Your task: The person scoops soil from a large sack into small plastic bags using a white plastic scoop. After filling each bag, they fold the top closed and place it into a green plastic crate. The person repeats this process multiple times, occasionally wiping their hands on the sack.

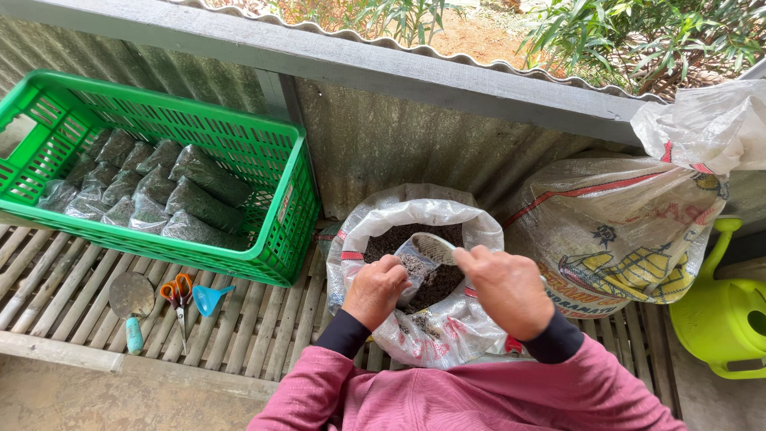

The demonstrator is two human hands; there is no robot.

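An open white woven sack (479, 231) of dark soil (399, 237) stands in front of me. My left hand (375, 289) holds a small clear plastic bag (413, 267) over the sack's mouth, partly filled with soil. My right hand (507, 289) grips a scoop (435, 247) whose bowl tips toward the bag's opening. Both arms wear pink sleeves with dark cuffs.
A green plastic crate (275, 239) at left holds several filled soil bags (199, 203). On the bamboo slat bench (72, 295) lie a trowel (132, 302), orange-handled scissors (177, 297) and a blue funnel (209, 298). A full printed sack (614, 231) and a lime watering can (722, 315) stand at right.
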